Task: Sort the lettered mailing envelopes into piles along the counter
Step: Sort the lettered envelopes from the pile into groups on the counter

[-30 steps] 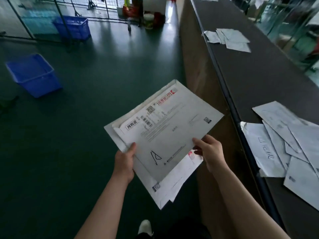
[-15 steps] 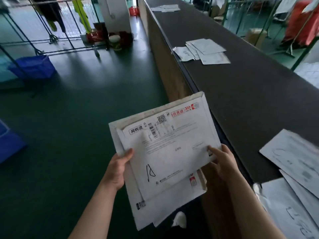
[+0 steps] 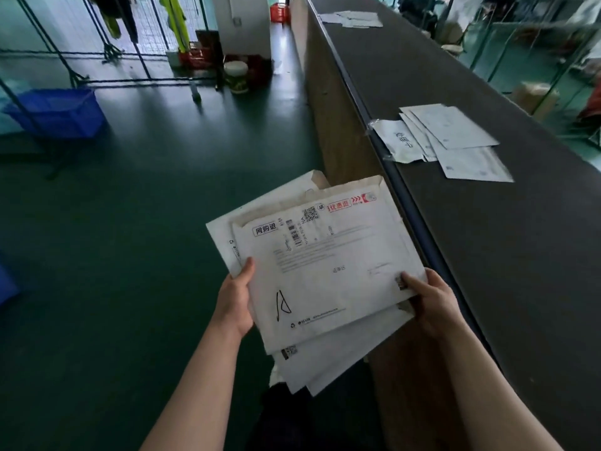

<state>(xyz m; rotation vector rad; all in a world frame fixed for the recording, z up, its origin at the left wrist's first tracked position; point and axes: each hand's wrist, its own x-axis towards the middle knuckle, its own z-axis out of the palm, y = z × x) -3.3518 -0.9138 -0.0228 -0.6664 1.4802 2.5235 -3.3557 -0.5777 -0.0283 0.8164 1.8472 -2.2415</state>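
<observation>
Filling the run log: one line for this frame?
phase: carrying | left hand: grips envelope stack | right hand: grips stack | top envelope: marked A | counter: two piles

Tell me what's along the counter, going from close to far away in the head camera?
Stack of envelopes in the hands → nearer pile of envelopes → far pile of envelopes.
</observation>
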